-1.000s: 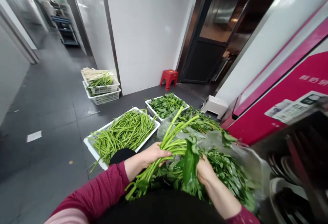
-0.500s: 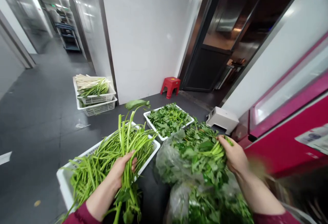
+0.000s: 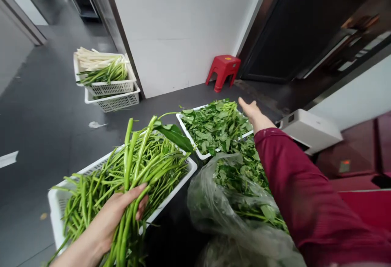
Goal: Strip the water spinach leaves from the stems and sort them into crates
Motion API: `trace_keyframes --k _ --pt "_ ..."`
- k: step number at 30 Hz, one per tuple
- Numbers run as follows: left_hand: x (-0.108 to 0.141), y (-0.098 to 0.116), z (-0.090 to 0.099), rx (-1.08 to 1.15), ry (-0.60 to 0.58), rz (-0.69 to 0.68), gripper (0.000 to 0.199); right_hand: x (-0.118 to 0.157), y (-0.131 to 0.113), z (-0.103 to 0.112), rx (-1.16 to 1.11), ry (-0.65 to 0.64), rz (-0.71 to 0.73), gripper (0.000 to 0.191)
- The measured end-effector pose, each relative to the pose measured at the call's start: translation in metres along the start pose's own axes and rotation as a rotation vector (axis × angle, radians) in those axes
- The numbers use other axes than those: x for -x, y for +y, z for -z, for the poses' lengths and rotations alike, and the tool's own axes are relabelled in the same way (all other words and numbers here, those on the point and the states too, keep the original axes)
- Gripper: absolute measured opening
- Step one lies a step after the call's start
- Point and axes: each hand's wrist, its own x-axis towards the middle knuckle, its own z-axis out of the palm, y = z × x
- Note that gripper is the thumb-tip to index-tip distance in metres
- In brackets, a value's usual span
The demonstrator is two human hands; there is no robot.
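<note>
My left hand [image 3: 126, 204] is closed around a bunch of water spinach stems [image 3: 131, 169], with leaves hanging below the fist and one long leaf sticking out at the top right. Under it stands a white basket [image 3: 56, 214] heaped with cut green stems [image 3: 104, 165]. My right hand [image 3: 252, 112] reaches to the right end of a second white basket [image 3: 191, 136], its fingers stretched out and holding nothing. Leafy tops [image 3: 214, 124] fill that basket, with a light-stemmed bunch beside the hand. Nearer me, a clear plastic bag [image 3: 210, 189] holds more leafy greens [image 3: 253, 177].
Two stacked white baskets [image 3: 116, 103] with long pale-and-green vegetables [image 3: 100, 63] stand by the wall corner. A red stool [image 3: 224, 69] is against the wall, near a dark door [image 3: 275, 35]. At right sits a white step stool [image 3: 311, 126]. Scraps lie on the dark floor.
My right hand has moved forward from above the bag to the leaf basket and let go of its leafy bunch. The left hand still grips its stems. The view has tilted downward.
</note>
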Motion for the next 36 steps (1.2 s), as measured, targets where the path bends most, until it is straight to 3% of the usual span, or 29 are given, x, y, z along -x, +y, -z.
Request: trace_keyframes --k 3,6,8,11,14,17,19,21,24,26,28,30,32,33,36 --pt "0.0 -0.001 -0.004 -0.127 0.089 -0.052 0.04 0.028 0.013 -0.012 0.034 -0.019 -0.121 0.07" --pt "0.001 -0.004 -0.009 -0.211 0.188 -0.132 0.031 0.081 0.015 -0.011 -0.056 -0.128 -0.168 0.043" --pt "0.003 -0.005 -0.013 -0.278 0.191 -0.198 0.034 0.122 0.006 -0.001 -0.182 -0.198 -0.203 0.041" --pt "0.008 -0.006 -0.018 -0.468 0.141 -0.407 0.042 0.182 -0.027 0.036 -0.35 -0.259 -0.147 0.042" --pt "0.018 -0.009 -0.024 -0.656 0.099 -0.6 0.042 0.234 -0.075 0.092 -0.271 -0.368 0.162 0.044" --pt "0.036 -0.018 -0.033 -0.793 0.055 -0.693 0.043 0.283 -0.12 0.138 -0.093 -0.514 0.382 0.071" --pt "0.052 -0.028 -0.04 -0.873 0.067 -0.746 0.044 0.314 -0.138 0.154 -0.039 -0.495 0.306 0.088" --pt "0.071 -0.041 -0.048 -0.927 0.078 -0.783 0.044 0.345 -0.147 0.163 -0.063 -0.349 0.129 0.091" --pt "0.101 -0.063 -0.058 -0.967 0.064 -0.813 0.044 0.391 -0.152 0.168 -0.135 -0.11 -0.047 0.071" --pt "0.121 -0.078 -0.065 -0.962 0.055 -0.836 0.04 0.425 -0.156 0.169 -0.076 -0.066 -0.05 0.046" --pt "0.139 -0.09 -0.069 -0.927 -0.004 -0.86 0.032 0.46 -0.164 0.171 0.068 -0.16 0.03 0.037" --pt "0.155 -0.097 -0.07 -0.845 -0.127 -0.864 0.024 0.492 -0.173 0.178 0.159 -0.35 0.216 0.034" --pt "0.17 -0.099 -0.068 -0.712 -0.256 -0.794 0.022 0.514 -0.176 0.195 0.094 -0.507 0.389 0.031" --pt "0.176 -0.098 -0.065 -0.634 -0.309 -0.725 0.024 0.52 -0.176 0.206 0.025 -0.505 0.411 0.032" --pt "0.195 -0.095 -0.055 -0.462 -0.471 -0.526 0.031 0.522 -0.165 0.243 -0.064 -0.224 0.273 0.028"
